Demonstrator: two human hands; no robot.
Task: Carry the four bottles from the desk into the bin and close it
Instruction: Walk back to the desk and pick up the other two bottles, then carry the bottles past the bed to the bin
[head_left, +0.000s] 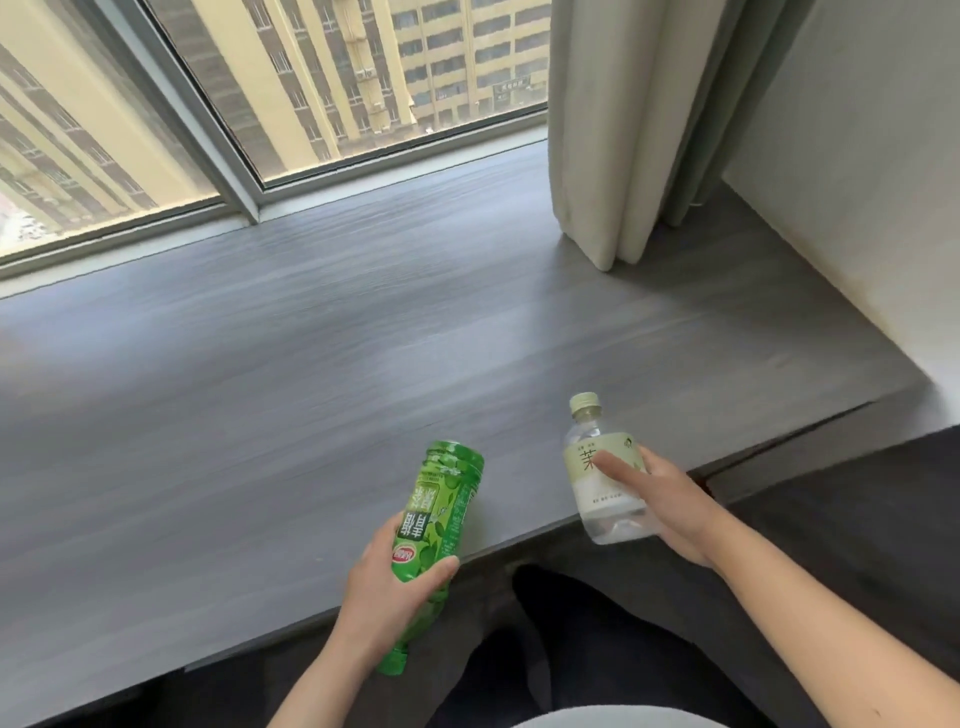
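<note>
Each hand is clamped on 1 bottle at the near edge of the desk: the left hand wraps the green bottle, held upside down with its cap toward the body, and the right hand grips the clear bottle upright. To carry them well, keep both grips firm around the middles (no bin is in view). The green label's Chinese characters sit inverted above a red logo; the pale label shows "茉".
</note>
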